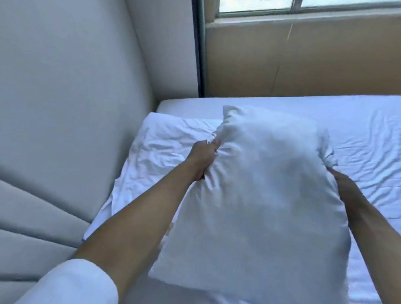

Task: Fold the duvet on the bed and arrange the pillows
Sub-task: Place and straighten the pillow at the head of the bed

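A white sleeve (71, 284) sat pushed up on the left forearm at the near edge of the view. Both arms reached forward over the bed (369, 142), and between them hung a plump white pillow (262, 190), held up off the wrinkled white sheet with its long side running away from the person. The left hand (202, 157) was clenched on the pillow's left edge — its fingers (215, 143) bunched the cover into a tight gather near the far corner. The right hand (341, 184) gripped the opposite edge, the cloth puckered just above it; its fingertips were hidden behind the fabric.

Beyond the left hand a second pillow (163, 140) lay flat and creased, next to the padded grey headboard (58, 98) on the left. Farther back the mattress ended just short of a tan wall panel (315, 65), with a dark vertical frame at the corner and a window (318, 4) above it.

No brand, label or writing could be read on the bedding — the pillow itself was blurred.
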`<state>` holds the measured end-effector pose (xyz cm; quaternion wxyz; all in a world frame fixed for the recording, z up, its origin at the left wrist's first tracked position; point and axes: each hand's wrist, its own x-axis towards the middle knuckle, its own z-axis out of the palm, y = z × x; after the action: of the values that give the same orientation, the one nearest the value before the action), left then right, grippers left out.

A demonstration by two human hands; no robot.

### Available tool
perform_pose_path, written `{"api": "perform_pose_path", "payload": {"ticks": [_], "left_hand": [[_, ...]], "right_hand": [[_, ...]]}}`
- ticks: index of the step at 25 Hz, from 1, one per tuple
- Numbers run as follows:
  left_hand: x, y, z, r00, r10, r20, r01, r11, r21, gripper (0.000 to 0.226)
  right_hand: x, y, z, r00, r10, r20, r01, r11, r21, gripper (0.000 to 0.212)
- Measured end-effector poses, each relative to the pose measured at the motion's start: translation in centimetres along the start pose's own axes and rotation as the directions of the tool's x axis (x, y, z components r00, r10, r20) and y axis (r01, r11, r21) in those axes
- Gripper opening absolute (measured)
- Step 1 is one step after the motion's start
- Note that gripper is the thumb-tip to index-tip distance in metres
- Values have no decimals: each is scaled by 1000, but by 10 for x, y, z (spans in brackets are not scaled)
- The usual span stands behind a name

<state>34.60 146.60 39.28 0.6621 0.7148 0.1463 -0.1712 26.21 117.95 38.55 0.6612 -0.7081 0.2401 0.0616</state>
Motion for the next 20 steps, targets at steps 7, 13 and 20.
{"api": "perform_pose_path", "payload": {"ticks": [7, 13, 20], "left_hand": [[8, 39, -194, 934, 134, -330, 133, 728, 673, 44], [-35, -111, -209, 988, -42, -149, 153, 414, 897, 76], [-88, -201, -191, 993, -116, 36, -7, 242, 970, 89]], "right_hand": [[48, -37, 170, 995, 46, 88, -50, 998, 48, 81], [0, 64, 256, 940, 138, 311, 131, 695, -707, 96], [-67, 135, 268, 920, 142, 365, 294, 366, -883, 97]]}}
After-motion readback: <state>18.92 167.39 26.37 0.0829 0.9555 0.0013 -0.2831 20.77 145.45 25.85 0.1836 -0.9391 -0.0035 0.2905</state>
